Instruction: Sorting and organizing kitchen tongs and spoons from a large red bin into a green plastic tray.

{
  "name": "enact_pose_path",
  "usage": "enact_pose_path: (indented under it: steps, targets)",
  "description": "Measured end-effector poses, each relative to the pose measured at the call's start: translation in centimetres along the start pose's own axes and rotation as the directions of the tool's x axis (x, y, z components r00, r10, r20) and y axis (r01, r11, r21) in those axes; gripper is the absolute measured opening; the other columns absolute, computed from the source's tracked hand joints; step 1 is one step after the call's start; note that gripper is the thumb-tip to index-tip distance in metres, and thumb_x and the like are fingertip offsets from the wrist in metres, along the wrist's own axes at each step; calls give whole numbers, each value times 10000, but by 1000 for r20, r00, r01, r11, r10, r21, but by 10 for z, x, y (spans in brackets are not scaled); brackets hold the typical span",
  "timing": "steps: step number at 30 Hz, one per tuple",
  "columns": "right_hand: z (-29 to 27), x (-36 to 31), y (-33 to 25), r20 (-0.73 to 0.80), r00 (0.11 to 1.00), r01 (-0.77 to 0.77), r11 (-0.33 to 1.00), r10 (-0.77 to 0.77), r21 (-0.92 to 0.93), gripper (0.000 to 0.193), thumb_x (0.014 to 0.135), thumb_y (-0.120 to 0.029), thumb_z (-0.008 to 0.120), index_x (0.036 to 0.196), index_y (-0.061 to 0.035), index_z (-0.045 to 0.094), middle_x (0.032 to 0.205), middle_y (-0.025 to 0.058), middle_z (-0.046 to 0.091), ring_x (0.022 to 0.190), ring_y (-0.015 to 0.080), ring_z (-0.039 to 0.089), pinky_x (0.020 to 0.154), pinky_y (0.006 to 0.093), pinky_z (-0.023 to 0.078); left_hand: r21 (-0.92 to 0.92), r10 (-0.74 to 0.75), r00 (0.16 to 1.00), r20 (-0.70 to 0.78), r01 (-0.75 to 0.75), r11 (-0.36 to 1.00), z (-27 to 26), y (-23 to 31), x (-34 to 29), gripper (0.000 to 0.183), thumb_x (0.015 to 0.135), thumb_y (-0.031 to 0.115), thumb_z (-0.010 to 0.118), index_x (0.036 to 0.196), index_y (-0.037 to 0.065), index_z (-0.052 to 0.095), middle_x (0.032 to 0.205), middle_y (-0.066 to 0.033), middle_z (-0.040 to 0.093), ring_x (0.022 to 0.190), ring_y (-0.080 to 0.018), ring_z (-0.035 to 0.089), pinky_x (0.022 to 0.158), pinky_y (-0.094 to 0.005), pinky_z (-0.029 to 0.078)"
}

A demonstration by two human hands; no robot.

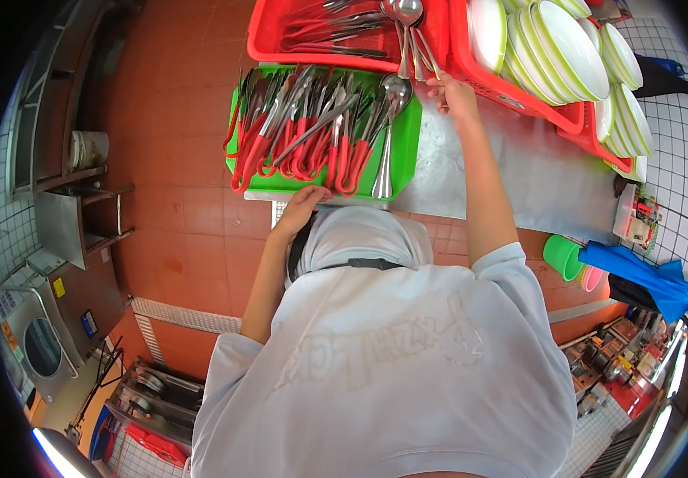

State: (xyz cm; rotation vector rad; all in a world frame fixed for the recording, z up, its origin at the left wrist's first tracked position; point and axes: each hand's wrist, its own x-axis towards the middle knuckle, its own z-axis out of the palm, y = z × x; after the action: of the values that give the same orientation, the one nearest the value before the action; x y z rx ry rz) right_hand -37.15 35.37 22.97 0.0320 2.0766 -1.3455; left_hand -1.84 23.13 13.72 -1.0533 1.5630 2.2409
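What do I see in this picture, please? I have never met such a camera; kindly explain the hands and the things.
There is no machine, only a person working bare-handed. The single wide picture comes from a camera worn on the head, looking down, so the pale shirt looms below and straight edges bend. On the metal table lies a green tray with red-handled utensils. Beyond are red baskets, one with green-rimmed plates. The left hand is at the tray's near edge. The right hand is at a spoon's handle end; how firmly it grips is unclear.
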Motion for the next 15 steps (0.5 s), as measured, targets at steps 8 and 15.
enact_pose_path:
  steps: [8, 15]
  targets:
    - [8, -4, 6, -2, 1000, -15, 994, 16, 104, 368, 923, -371, 512, 970, -40, 667, 716, 18, 612, 525, 85, 482, 526, 249, 403, 97, 86, 996, 2, -86, 992, 2, 0, -2, 284, 977, 283, 478, 1092, 48, 588, 1052, -48, 649, 997, -133, 575, 842, -271, 411]
    - [11, -3, 10, 26, 993, -122, 974, 119, 193, 463, 880, -492, 553, 976, -49, 646, 739, 30, 627, 575, 100, 527, 576, 259, 446, 57, 4, 1000, -13, -3, 998, 4, 26, -11, 291, 973, 260, 490, 1133, 27, 563, 1053, -69, 639, 993, -141, 579, 834, -263, 424]
